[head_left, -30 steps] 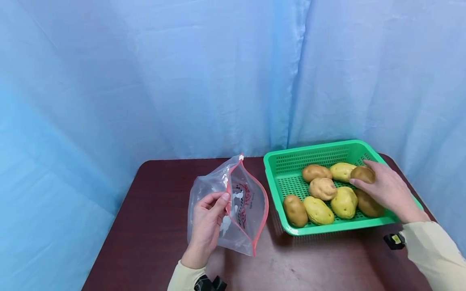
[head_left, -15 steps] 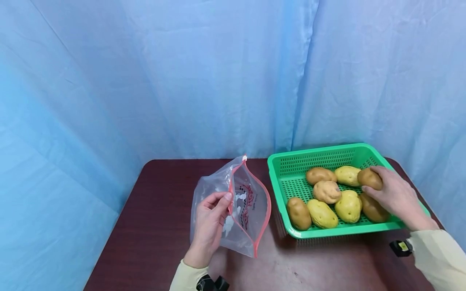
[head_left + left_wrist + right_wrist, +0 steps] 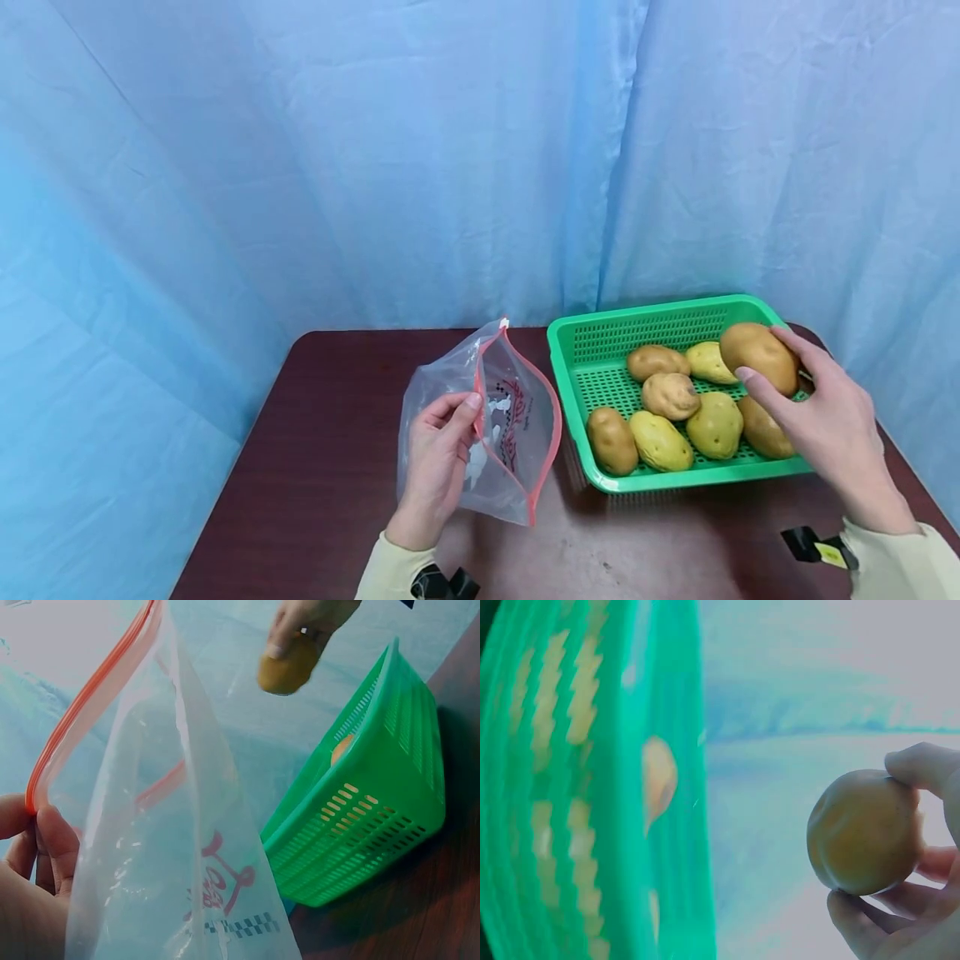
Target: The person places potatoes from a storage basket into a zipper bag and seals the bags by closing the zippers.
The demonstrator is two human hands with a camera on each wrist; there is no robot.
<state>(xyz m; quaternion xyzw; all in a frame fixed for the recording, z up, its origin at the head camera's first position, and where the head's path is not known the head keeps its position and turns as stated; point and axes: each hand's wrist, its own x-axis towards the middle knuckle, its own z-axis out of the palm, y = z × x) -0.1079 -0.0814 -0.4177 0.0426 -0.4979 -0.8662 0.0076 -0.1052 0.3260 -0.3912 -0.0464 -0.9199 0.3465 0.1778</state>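
My left hand [image 3: 438,458] pinches the red zip edge of a clear zip bag [image 3: 517,433] between thumb and fingers. The bag's mouth gapes to the right, and its white slider [image 3: 504,323] sits at the far end. Red lettering and a checkered print show through the plastic. My right hand [image 3: 832,417] grips a brown potato [image 3: 759,357], raised over the right side of a green basket [image 3: 678,482]. In the right wrist view, thumb and fingertips hold the potato [image 3: 864,831] from both sides. Several brown and yellow potatoes [image 3: 714,425] lie in the basket.
The dark wooden table [image 3: 322,467] carries the basket at right, just beside the bag. A pale blue curtain [image 3: 435,167] hangs behind and at both sides. Black wrist devices [image 3: 817,548] are worn at both sleeves.
My right hand has lifted the brown potato up out of the basket, toward the camera. My left hand keeps its pinch on the zip bag, nearly still.
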